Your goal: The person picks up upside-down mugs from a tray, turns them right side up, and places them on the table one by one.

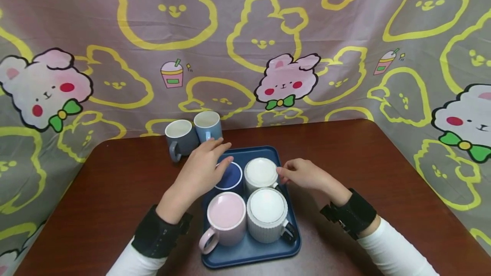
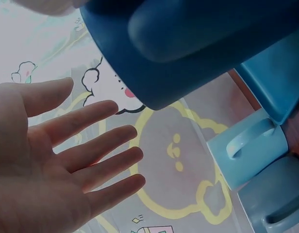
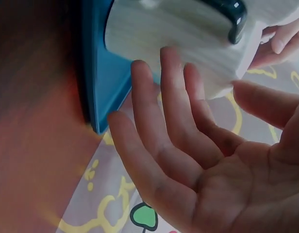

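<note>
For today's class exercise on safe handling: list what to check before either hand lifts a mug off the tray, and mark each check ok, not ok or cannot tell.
1. Left hand free: ok, fingers straight, over the dark blue mug.
2. Right hand free: ok, open beside the far white mug.
3. Four mugs upright on the tray: ok.
4. Mugs empty: cannot tell.
5. Handles of the pink mug and the ribbed white mug reachable: ok.
6. Grey mug and light blue mug off the tray: ok.
</note>
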Tool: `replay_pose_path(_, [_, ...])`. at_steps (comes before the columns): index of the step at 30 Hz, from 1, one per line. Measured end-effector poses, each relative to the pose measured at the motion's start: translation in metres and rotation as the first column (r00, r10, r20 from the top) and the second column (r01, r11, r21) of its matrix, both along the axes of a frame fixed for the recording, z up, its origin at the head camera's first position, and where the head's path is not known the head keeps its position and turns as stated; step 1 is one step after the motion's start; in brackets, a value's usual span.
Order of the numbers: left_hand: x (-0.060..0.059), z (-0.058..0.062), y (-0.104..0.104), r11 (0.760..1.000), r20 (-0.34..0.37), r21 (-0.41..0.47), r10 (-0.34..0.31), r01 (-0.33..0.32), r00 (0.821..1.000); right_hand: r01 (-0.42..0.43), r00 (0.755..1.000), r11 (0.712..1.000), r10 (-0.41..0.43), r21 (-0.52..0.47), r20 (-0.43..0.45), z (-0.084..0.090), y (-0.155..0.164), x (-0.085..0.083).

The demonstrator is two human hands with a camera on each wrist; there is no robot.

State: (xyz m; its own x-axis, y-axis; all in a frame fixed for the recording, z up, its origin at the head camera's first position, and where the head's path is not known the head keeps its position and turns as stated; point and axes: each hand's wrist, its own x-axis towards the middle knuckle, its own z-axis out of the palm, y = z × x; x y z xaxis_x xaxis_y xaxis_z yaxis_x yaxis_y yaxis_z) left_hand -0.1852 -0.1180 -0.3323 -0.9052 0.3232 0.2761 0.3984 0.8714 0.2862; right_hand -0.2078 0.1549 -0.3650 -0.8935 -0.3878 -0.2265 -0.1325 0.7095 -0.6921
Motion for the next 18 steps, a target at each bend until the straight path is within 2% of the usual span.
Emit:
replay_pose_path(6, [0.000, -0.001, 0.002, 1.000, -0.008, 0.010, -0.010, 0.010, 1.000, -0.042, 0.999, 0.999, 0.042, -0.015, 0.025, -0.001, 0.001, 0.009])
replay_pose_path(11, [0.000, -0.003, 0.002, 0.999, -0.009, 0.036, -0.014, 0.014, 1.000, -0.106, 0.994, 0.994, 0.106, -0.020, 0.014, -0.007, -0.001, 0.012])
replay_pose_path(18, [0.000, -0.007, 0.003, 0.999, 0.006, 0.041, -0.015, 0.015, 1.000, -0.136, 0.991, 0.990, 0.136, -0.036, -0.007, -0.010, -0.003, 0.014])
